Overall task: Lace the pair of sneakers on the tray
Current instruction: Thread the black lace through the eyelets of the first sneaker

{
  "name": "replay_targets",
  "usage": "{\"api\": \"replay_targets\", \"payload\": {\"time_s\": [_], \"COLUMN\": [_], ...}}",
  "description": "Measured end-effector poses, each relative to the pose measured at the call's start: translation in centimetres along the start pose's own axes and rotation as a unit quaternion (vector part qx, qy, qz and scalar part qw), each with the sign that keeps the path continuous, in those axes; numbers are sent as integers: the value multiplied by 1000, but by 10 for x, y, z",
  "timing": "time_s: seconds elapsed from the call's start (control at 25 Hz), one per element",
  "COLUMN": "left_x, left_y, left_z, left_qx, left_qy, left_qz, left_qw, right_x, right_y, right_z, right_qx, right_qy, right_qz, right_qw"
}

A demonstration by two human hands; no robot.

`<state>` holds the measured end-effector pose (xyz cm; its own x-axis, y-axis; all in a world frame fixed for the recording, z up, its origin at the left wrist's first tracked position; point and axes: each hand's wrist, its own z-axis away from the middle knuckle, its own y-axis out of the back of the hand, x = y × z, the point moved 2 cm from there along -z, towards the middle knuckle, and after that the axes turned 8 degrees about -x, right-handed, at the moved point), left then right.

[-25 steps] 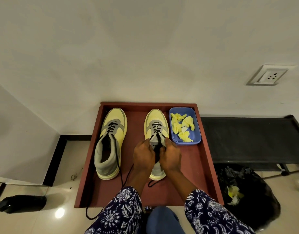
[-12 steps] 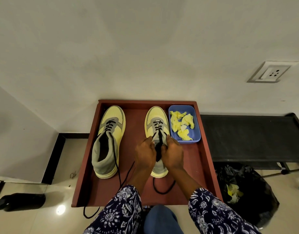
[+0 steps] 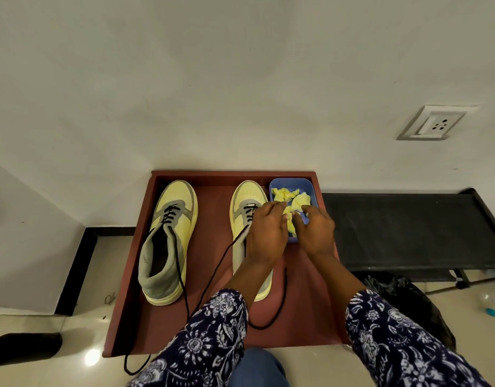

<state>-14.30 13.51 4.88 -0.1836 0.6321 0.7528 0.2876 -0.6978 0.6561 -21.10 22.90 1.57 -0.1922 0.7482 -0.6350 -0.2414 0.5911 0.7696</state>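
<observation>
tray (image 3: 134,297): red-brown, centre of frame, against white wall, on tiled floor
left sneaker (image 3: 168,238): yellow-grey, left part of tray, black lace through front eyelets, loose ends trail past tray's lower edge
right sneaker (image 3: 244,208): centre of tray, toe toward wall, partly laced; black lace (image 3: 279,308) loops on tray behind its heel
blue tub (image 3: 292,184): upper right corner of tray, holds crumpled yellow paper (image 3: 285,195)
left hand (image 3: 265,233): over right sneaker's tongue and tub edge, fingers curled at the paper; hold cannot tell
right hand (image 3: 314,230): over tub's near end, fingers curled, pinching paper
black bench (image 3: 408,230): right of tray
</observation>
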Motion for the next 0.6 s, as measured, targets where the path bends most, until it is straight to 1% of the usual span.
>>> {"api": "replay_targets", "payload": {"time_s": [0.12, 0.32, 0.44, 0.6], "left_x": [11, 5, -3, -14], "left_y": [-15, -40, -55, -64], "left_z": [-14, -30, -36, -39], "left_qx": [-42, -146, -185, -198], "left_qy": [-5, 42, 68, 83], "left_qz": [-22, -72, -82, -88], "left_qw": [999, 986, 977, 973], "right_x": [15, 30, 32, 37], "right_y": [8, 0, -8, -20], "right_z": [-14, -29, -33, -39], "right_qx": [-10, -123, -178, -177], "right_qy": [-12, -13, 3, -21], "right_qz": [28, 75, 99, 89], "right_qw": [999, 990, 979, 980]}}
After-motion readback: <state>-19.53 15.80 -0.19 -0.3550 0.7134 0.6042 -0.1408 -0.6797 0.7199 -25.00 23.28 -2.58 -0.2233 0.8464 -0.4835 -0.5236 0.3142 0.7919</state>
